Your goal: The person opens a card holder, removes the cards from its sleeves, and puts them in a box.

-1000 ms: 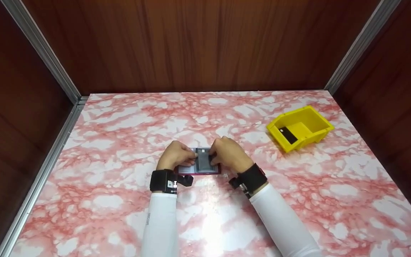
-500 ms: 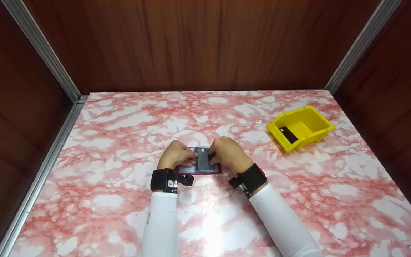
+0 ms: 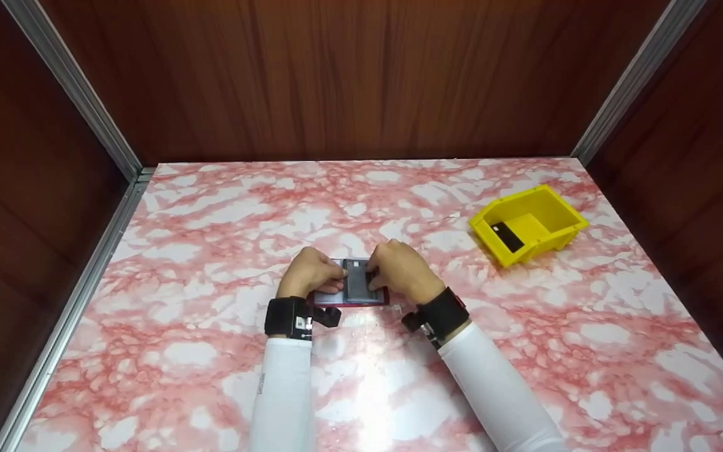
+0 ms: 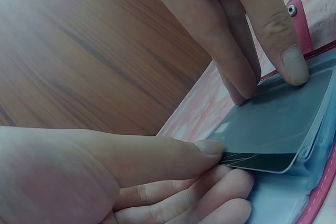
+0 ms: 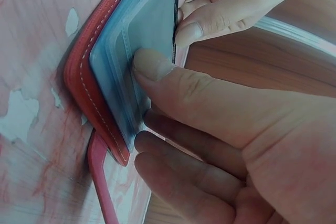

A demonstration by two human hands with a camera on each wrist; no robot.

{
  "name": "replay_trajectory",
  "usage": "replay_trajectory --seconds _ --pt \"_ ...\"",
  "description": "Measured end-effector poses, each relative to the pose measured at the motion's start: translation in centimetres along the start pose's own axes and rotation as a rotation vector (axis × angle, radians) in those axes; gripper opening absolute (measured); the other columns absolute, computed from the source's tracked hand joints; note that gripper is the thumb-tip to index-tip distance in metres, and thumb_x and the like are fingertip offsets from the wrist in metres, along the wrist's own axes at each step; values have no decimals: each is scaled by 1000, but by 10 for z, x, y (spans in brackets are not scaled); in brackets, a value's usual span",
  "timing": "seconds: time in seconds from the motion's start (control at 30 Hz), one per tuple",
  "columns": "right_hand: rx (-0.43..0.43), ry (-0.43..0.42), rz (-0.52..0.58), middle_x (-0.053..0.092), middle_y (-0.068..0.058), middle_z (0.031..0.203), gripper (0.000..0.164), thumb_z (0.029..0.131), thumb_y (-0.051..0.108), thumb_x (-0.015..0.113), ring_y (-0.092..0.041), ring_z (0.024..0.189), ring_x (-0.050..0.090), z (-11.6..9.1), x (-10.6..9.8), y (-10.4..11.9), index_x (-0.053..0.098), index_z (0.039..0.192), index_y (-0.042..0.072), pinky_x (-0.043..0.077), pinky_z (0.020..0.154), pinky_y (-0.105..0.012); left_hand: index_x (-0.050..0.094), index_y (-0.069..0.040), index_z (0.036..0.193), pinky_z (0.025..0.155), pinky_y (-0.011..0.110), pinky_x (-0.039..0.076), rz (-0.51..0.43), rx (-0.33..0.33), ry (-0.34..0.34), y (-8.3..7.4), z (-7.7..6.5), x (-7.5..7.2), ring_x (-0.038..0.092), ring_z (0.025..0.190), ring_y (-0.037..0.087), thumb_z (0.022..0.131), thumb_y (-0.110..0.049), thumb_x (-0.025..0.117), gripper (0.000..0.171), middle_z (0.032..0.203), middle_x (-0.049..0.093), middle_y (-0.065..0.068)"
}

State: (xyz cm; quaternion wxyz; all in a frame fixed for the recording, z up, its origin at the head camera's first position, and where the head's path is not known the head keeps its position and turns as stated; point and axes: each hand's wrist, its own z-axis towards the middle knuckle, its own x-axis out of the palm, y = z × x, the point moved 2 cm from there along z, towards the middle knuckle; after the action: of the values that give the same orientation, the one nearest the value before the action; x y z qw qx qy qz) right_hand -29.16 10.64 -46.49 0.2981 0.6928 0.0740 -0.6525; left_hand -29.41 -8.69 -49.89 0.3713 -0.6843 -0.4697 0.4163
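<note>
A card holder [image 3: 330, 297] with a red stitched cover and clear plastic sleeves lies spread on the table between both hands. A black card [image 4: 265, 160] sits mostly inside one clear sleeve [image 4: 273, 121], with a narrow strip sticking out at the left side. My left hand [image 3: 307, 274] pinches that exposed edge, thumb on top and fingers underneath. My right hand [image 3: 407, 271] holds the sleeve from the other side; its thumb [image 5: 152, 66] presses on the clear plastic while the other fingers curl by the holder's edge. Those fingertips' contact is partly hidden.
A yellow bin [image 3: 534, 220] stands at the right rear of the marbled table, with another black card [image 3: 507, 237] inside it. A pink strap with a snap [image 4: 299, 27] extends from the holder. Brown wooden panels [image 3: 361, 81] enclose the table's back and sides.
Both hands keep their hold on the card and the holder. Only a very slight shift of the holder shows since a second ago.
</note>
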Motion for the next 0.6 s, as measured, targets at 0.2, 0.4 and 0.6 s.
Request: replay_trajectory --seconds 0.2,0.4,0.6 --pt "5 6 0 85 -12 105 28 77 11 97 -32 99 80 0 0 0 88 103 8 66 94 -46 74 8 100 57 20 63 -7 2 -1 0 0 0 70 55 8 92 -1 79 13 64 70 3" --pt "17 10 -13 85 -10 105 26 78 13 97 -32 99 76 0 0 0 89 102 11 64 93 -47 72 6 95 57 19 63 -18 -2 2 -1 -1 0 70 55 9 92 1 78 8 64 70 4" --pt "7 -8 -23 85 -9 101 24 77 13 98 -32 96 74 -2 0 0 89 99 11 63 90 -47 70 1 90 58 19 64 -20 -11 5 0 -1 0 70 57 10 93 3 76 8 66 70 4"
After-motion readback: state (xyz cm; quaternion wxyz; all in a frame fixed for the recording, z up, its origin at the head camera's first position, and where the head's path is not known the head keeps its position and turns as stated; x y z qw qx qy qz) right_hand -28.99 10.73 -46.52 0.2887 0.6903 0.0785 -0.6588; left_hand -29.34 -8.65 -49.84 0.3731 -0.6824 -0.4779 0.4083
